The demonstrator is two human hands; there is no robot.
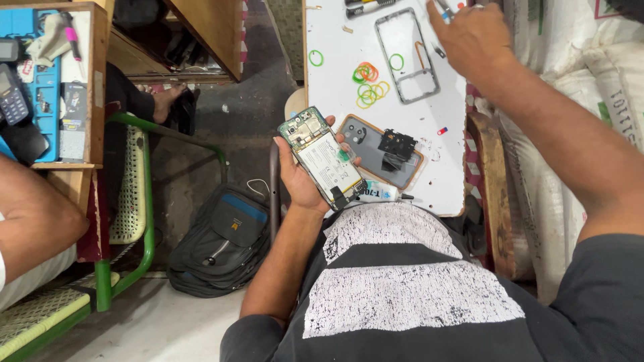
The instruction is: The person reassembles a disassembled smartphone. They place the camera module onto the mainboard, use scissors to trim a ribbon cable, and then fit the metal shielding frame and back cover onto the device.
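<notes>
Your left hand (303, 179) is clamped on the opened phone (323, 158), fingers wrapped round its edges and the thumb along the near side, so the bare board and battery face up at you. The phone sits just off the near edge of the white table (335, 74), above your lap, and its long axis runs on a slant, from the camera end at upper left down to the lower right near your shirt. Your right hand (475, 39) is well apart from it, stretched out over the far right of the table, fingers partly curled with the forefinger up; something small and thin seems pinched at the fingertips, but it is too small to say for certain, so you cannot tell whether that hand truly grips anything. From the right hand the phone lies down and to the left, back toward your body, and the left hand is plainly the nearer of the two, since it already holds it. Between the hands, on the table, lie the empty frame (407, 56) just beside the right hand, a scatter of rubber bands (368, 84) near the middle, and the back cover (380, 159) with a black part on it, just beside the phone. A backpack (221, 245) rests on the floor to your left.
</notes>
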